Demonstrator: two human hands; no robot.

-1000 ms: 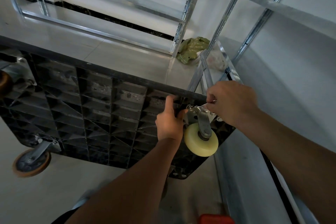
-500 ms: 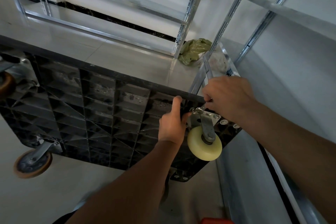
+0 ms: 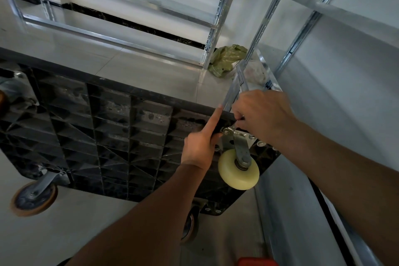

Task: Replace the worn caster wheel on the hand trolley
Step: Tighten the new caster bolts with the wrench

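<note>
The black ribbed underside of the hand trolley (image 3: 108, 127) stands on its edge, facing me. A pale yellow caster wheel (image 3: 238, 169) in a metal bracket (image 3: 240, 142) sits at its upper right corner. My left hand (image 3: 200, 142) lies against the trolley beside the bracket, its index finger stretched up to the top edge. My right hand (image 3: 262, 116) curls over the bracket's mounting plate and pinches something small and metallic there; what it is stays hidden under the fingers. Bolt heads (image 3: 260, 143) show on the plate.
Two worn brown casters sit at the left, one low (image 3: 32, 197) and one at the frame edge (image 3: 3, 101); a dark caster (image 3: 191, 222) hangs below. Metal shelving uprights (image 3: 218, 17) stand behind and to the right. A green bag (image 3: 226, 58) lies on the tiled floor. A red object (image 3: 257, 262) shows at the bottom.
My left index finger has stretched further up to the trolley's top edge. My right hand stays on the bracket's plate, shifted slightly. The view has drifted a little.
</note>
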